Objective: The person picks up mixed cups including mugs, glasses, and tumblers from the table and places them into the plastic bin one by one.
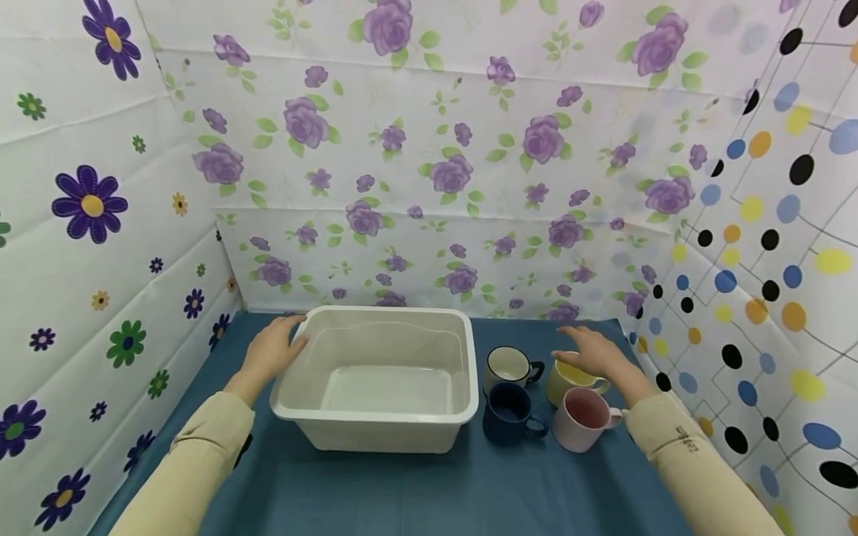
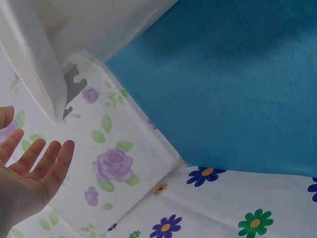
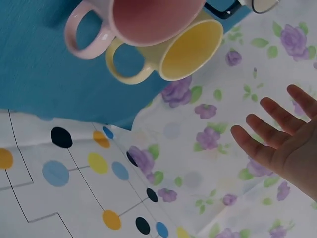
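A white plastic basin (image 1: 385, 435) stands on the blue cloth, with nothing inside it. My left hand (image 1: 271, 348) is by the basin's left rim, fingers spread; the left wrist view shows the hand (image 2: 37, 178) apart from the rim (image 2: 42, 64). Over the yellow mug (image 1: 559, 385) hovers my right hand (image 1: 590, 351), fingers extended and holding nothing. In front of that mug is a pink mug (image 1: 578, 432). A dark blue mug (image 1: 504, 428) and a cream mug (image 1: 499, 365) with a black rim and handle stand between the basin and those two.
Blue cloth (image 1: 375, 491) covers the table. A rose-patterned sheet (image 1: 415, 186) hangs behind it, a daisy-patterned sheet (image 1: 147, 246) on the left and a dotted sheet (image 1: 764, 313) on the right. The mugs stand close together right of the basin.
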Motion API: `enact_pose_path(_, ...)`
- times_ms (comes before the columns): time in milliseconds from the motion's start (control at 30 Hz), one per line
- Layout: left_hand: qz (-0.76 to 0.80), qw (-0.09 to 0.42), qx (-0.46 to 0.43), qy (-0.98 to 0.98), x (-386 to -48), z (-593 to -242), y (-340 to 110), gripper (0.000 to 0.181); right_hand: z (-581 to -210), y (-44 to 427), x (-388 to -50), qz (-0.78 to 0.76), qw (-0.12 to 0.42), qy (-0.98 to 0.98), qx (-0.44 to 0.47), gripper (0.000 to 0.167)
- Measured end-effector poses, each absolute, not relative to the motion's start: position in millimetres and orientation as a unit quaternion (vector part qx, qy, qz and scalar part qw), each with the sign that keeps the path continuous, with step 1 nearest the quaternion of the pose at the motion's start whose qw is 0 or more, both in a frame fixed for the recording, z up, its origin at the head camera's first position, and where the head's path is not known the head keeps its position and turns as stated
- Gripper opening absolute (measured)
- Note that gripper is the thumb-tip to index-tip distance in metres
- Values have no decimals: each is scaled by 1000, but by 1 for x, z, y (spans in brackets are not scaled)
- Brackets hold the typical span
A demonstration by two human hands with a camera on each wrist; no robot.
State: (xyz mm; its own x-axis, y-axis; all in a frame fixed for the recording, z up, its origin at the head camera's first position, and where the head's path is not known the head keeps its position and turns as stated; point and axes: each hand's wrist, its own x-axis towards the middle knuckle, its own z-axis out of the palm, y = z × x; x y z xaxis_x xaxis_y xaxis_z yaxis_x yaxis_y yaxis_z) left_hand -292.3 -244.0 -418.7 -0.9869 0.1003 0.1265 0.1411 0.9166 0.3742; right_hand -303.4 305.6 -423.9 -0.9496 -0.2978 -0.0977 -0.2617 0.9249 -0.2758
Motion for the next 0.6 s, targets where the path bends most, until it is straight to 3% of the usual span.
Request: enact_pose_path(600,-252,84,-49,-963,-266,-439,-257,55,-441,310,-281,-130,3,979,-158,63)
